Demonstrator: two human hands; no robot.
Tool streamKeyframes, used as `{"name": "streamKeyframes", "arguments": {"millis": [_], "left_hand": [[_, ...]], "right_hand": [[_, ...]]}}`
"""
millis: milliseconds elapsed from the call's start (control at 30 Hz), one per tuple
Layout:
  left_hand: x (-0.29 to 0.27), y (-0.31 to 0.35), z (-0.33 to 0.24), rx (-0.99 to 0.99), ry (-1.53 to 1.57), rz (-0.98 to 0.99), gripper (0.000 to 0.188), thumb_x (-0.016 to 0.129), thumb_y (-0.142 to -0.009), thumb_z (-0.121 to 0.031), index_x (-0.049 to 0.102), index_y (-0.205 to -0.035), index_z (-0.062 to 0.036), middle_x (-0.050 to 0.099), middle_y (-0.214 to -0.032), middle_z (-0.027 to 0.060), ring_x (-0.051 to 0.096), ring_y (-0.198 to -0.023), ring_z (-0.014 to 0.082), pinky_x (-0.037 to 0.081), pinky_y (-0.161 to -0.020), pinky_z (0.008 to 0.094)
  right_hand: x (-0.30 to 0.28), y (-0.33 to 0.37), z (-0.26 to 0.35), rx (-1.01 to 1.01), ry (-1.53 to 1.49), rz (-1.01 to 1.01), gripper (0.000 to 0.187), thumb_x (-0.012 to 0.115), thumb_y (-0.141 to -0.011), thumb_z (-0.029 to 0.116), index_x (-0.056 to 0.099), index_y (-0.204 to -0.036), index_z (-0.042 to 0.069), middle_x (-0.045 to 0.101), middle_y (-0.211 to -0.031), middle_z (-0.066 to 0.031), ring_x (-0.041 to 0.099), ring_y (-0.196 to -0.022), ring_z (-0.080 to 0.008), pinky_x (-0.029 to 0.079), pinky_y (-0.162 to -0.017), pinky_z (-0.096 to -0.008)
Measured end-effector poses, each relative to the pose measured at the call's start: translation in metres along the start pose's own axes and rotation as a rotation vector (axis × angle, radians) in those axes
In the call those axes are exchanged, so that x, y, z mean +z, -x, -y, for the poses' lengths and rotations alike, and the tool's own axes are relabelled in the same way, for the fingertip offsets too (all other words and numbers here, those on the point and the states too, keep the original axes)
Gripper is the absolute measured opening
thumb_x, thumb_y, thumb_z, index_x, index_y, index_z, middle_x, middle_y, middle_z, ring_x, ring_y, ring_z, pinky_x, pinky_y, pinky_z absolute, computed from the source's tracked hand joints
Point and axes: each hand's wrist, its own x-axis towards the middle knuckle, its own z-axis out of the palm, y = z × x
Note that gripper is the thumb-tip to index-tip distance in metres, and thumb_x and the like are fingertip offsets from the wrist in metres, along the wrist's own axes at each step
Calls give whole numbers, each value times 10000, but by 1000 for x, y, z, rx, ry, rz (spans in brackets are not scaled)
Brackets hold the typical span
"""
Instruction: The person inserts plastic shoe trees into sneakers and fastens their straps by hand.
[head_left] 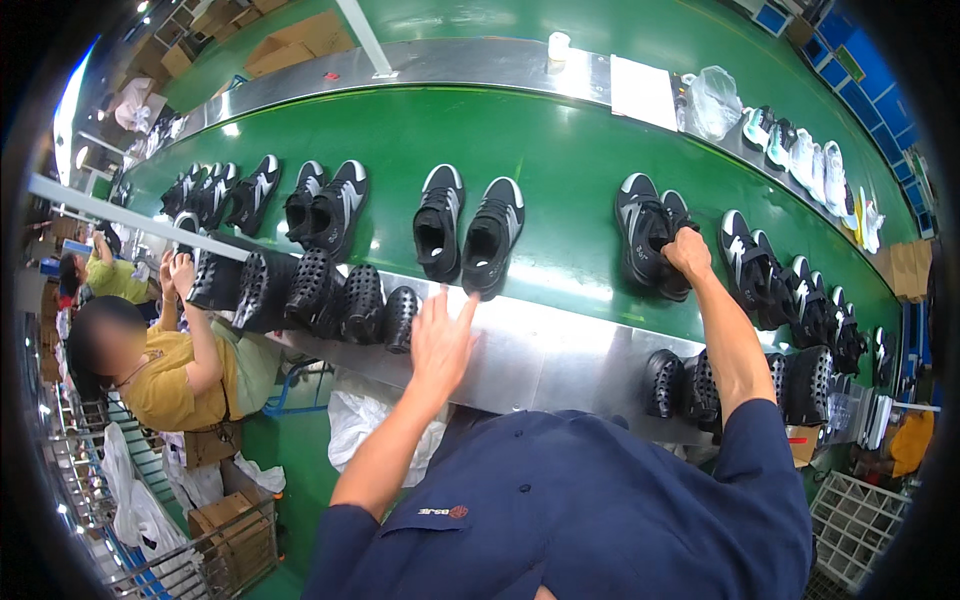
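Observation:
On a green conveyor belt (560, 250), black sneakers with pale grey toes stand in pairs. My right hand (688, 255) is closed at the heel of the right-hand sneaker (676, 207) of one pair, its fingers reaching into the opening; its mate (640, 225) stands just to the left. My left hand (443, 342) is open, palm down and fingers spread, over the metal edge. Its fingertips are by the heel of a sneaker (492, 235); whether they touch it I cannot tell. Another sneaker (438, 222) stands to the left of that one.
Several black studded or perforated shoe-shaped pieces (362, 305) stand on the metal ledge (540, 345) at left, more (662, 385) at right. A person in a yellow top (180, 370) works at left. A white sheet (642, 92), plastic bag (712, 103) and light shoes (815, 165) lie along the far ledge.

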Motion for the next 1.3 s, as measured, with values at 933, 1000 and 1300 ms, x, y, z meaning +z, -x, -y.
{"name": "streamKeyframes", "arguments": {"millis": [933,1000,1300], "left_hand": [[61,-26,-12,78,722,347,793,752,-817,-394,451,-1435,2,544,-1314,290,492,-1280,427,419,-1080,455],[65,-3,-11,44,728,275,820,755,-817,-368,402,-1459,1,485,-1380,289,474,-1300,419,393,-1106,442],[18,8,-61,569,200,-7,428,809,-712,-309,634,-1021,-71,563,-1003,108,518,-959,294,404,-818,410]], "right_hand": [[80,275,114,-274,-113,128,310,637,-874,245,643,-942,-58,692,-836,-261,697,-779,-425,553,-715,-521],[74,295,102,-537,-442,133,244,614,-859,165,620,-949,-62,685,-897,-272,679,-843,-417,542,-760,-488],[102,294,59,-141,-586,-121,451,714,-807,204,552,-1152,-36,601,-1138,-241,627,-982,-400,509,-864,-468]]}}
